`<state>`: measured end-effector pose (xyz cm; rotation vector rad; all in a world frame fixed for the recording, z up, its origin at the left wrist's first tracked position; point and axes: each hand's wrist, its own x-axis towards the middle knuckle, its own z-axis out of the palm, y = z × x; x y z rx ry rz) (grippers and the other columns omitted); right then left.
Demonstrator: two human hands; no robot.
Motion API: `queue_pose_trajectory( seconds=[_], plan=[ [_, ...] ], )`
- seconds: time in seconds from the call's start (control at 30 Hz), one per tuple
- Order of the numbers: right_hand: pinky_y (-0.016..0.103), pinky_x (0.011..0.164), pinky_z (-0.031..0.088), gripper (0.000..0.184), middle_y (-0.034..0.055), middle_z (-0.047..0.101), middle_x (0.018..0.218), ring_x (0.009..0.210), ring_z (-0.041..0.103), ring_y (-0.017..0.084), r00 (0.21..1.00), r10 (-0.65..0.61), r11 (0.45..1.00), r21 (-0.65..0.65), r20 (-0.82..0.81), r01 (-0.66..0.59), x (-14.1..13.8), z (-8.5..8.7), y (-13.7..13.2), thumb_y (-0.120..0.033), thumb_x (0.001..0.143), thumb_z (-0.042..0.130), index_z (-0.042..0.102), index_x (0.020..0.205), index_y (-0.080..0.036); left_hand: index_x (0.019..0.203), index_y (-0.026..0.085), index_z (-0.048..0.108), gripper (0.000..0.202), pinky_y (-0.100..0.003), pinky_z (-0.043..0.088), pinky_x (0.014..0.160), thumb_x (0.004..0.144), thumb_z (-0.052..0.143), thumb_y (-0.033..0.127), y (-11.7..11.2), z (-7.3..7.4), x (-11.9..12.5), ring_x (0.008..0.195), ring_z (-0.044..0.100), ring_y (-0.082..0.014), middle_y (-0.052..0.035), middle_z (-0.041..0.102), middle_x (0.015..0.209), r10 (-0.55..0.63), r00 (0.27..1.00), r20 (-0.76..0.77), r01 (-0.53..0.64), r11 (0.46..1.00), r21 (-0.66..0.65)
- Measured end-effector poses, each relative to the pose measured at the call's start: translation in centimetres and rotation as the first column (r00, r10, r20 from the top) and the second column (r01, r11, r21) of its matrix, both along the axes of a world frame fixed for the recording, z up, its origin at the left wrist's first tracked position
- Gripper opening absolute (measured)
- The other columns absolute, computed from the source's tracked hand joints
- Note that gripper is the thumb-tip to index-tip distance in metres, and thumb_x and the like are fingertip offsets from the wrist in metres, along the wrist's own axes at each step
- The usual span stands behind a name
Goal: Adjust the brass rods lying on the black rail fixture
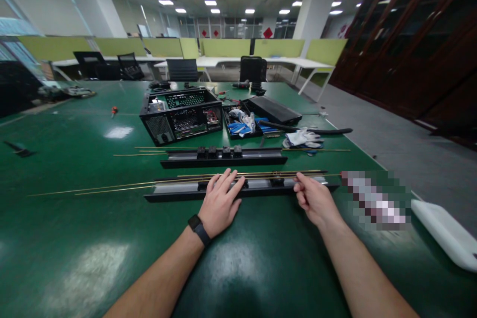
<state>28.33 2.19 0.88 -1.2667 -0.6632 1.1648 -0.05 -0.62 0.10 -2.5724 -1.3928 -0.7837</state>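
A long black channel rail (160,198) with a grey inner strip lies across the table before me. Thin brass-coloured rods (122,189) run lengthwise over it and stick out far past its left end. My left hand (223,201), wearing a black watch (198,228), rests on the rods and rail with its fingers spread. Toward the rail's right end, my right hand (313,198) is closed, thumb and index finger pinching at a rod. Between the hands, a small black block (277,178) sits in the rail. My left hand partly covers another dark block.
Behind lies a second rail (223,161) with several black blocks and more rods. Farther back are an open black computer case (181,117), a tray of gloves (242,123), a black panel (274,110) and loose gloves (303,138). A white container (445,231) stands right.
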Motion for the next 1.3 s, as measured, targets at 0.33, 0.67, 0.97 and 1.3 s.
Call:
queue_pose_trajectory(
  seconds=[0.33, 0.67, 0.97, 1.3],
  plan=[
    [0.016, 0.025, 0.019, 0.030, -0.0011, 0.060, 0.057, 0.032, 0.039, 0.006, 0.998, -0.067, 0.998, -0.003, -0.022, 0.067, 0.3, 0.1, 0.2, -0.039, 0.075, 0.082, 0.064, 0.080, -0.015, 0.152, 0.023, 0.045, 0.059, -0.052, 0.026, 0.122, 0.095, 0.059, 0.023, -0.1, 0.0, 0.0, 0.151, 0.034, -0.0294, -0.0112, 0.045, 0.159, 0.003, 1.000, 0.010, -0.003, 1.000, -0.006],
    [0.015, 0.025, 0.019, 0.031, -0.0012, 0.061, 0.056, 0.031, 0.038, 0.006, 0.998, -0.063, 0.998, 0.010, 0.007, 0.063, 0.1, 0.0, 0.1, -0.040, 0.075, 0.081, 0.064, 0.083, -0.015, 0.153, 0.022, 0.044, 0.060, -0.052, 0.026, 0.122, 0.094, 0.059, 0.023, 0.0, 0.0, 0.0, 0.151, 0.034, -0.0293, -0.0112, 0.044, 0.159, 0.002, 1.000, 0.006, -0.002, 1.000, -0.007],
    [0.016, 0.024, 0.020, 0.027, -0.0025, 0.059, 0.054, 0.031, 0.039, 0.006, 0.975, -0.219, 0.975, -0.024, -0.023, 0.219, 0.9, 0.1, 0.6, -0.039, 0.080, 0.077, 0.061, 0.081, -0.016, 0.152, 0.022, 0.044, 0.060, -0.052, 0.026, 0.122, 0.095, 0.059, 0.023, 0.0, 0.0, 0.0, 0.151, 0.034, -0.0292, -0.0114, 0.044, 0.159, 0.000, 1.000, 0.010, 0.000, 1.000, 0.000],
    [0.016, 0.025, 0.019, 0.049, -0.0006, 0.062, 0.057, 0.030, 0.038, 0.005, 1.000, 0.014, 1.000, 0.004, 0.015, -0.014, -0.2, 0.0, 0.1, -0.053, 0.064, 0.089, 0.064, 0.081, -0.015, 0.154, 0.024, 0.042, 0.062, -0.053, 0.026, 0.122, 0.095, 0.058, 0.022, 0.0, 0.3, 0.1, 0.152, 0.033, -0.0303, -0.0115, 0.044, 0.159, -0.001, 1.000, 0.014, 0.001, 1.000, -0.009]
  ],
)
